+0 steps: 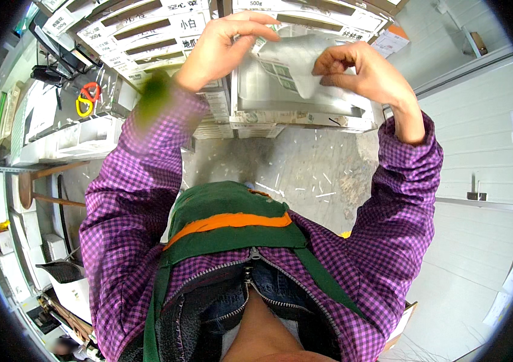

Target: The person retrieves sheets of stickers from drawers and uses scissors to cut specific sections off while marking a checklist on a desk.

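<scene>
Up at the drawers, both my hands are raised over an open pale drawer. A thin, partly see-through sheet with green printed patches hangs bent between them; whether it is a label sheet or a flat bag I cannot tell. My right hand is closed, pinching the sheet's right side between thumb and curled fingers. At its upper left, the bent fingers of my left hand are on the sheet; their exact grip is partly hidden. The drawer's contents look pale and blurred.
Labelled white drawers fill the far left. Scissors with red and yellow handles lie on a side surface. A wooden stool stands at left, a pale panelled wall at right. White scraps litter the concrete floor.
</scene>
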The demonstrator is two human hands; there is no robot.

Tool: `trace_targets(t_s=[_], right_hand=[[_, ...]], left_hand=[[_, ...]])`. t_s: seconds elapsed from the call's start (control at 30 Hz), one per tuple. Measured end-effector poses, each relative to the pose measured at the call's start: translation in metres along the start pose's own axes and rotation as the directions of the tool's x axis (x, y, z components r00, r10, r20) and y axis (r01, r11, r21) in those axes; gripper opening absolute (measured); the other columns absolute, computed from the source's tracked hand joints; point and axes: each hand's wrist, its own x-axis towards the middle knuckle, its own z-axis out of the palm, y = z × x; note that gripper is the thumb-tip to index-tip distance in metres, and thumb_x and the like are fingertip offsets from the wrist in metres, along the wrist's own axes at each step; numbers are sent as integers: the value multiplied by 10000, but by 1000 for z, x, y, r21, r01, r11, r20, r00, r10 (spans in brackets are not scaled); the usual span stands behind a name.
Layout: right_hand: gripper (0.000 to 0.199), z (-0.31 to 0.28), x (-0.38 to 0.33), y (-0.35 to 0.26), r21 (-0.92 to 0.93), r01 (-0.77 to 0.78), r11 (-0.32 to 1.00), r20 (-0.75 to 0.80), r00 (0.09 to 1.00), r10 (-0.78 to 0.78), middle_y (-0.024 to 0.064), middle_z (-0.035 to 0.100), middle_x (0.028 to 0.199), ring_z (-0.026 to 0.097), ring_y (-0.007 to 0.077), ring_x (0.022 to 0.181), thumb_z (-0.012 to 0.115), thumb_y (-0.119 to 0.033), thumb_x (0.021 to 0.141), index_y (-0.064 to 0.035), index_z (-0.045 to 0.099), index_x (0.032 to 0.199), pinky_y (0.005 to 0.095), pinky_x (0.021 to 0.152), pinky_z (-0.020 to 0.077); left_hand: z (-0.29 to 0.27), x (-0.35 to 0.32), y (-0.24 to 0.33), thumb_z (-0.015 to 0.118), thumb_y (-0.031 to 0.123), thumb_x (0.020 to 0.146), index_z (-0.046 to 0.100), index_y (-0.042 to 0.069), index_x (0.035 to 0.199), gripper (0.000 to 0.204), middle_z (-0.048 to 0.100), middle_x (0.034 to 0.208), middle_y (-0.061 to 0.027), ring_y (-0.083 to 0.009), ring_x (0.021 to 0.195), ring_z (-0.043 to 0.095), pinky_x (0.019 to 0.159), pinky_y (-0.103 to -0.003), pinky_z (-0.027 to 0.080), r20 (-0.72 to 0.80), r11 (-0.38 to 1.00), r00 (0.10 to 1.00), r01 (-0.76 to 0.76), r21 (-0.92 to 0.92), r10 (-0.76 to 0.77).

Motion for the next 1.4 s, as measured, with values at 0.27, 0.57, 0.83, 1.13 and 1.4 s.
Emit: trace_targets(t_s=[0.27,0.57,0.83,1.13,1.4], right_hand=[[171,39,18,-2,74,252,965,-82,966,-246,54,704,892,618,142,809,683,-41,800,-5,676,968,290,723,492],[148,67,-46,-94,233,204,951,95,968,-231,63,655,856,644,206,740,666,-2,819,-55,663,957,306,671,508],[110,33,-85,-118,526,270,806,-73,959,-274,117,690,798,674,213,702,723,33,747,39,668,842,308,636,530],[200,144,-91,-19,516,19,856,-677,621,394,77,636,762,544,110,660,632,-218,916,-29,574,886,258,636,447],[198,204,2,-24,434,66,899,-826,429,367,68,616,803,532,115,758,603,-186,953,3,612,896,270,770,428]], left_hand=[[-9,25,-2,452,-163,800,715,41,972,376,671,1158,-78,-209,1118,604,925,-299,472,106,992,993,-44,-119,57],[10,4,16,625,58,865,707,71,1071,222,651,1216,-110,-259,1121,618,975,-375,483,460,994,888,53,-93,-5],[-59,-49,83,822,369,705,602,40,1249,673,588,1282,-181,-313,1144,594,961,-390,486,461,754,810,36,-656,362],[-147,-116,107,717,60,832,693,-20,999,187,706,886,-171,-234,762,683,660,-320,515,106,921,994,5,-390,40],[-260,-300,74,645,80,865,623,-38,1175,332,672,1133,-126,-193,998,630,885,-335,485,-415,715,678,238,-657,-607]])
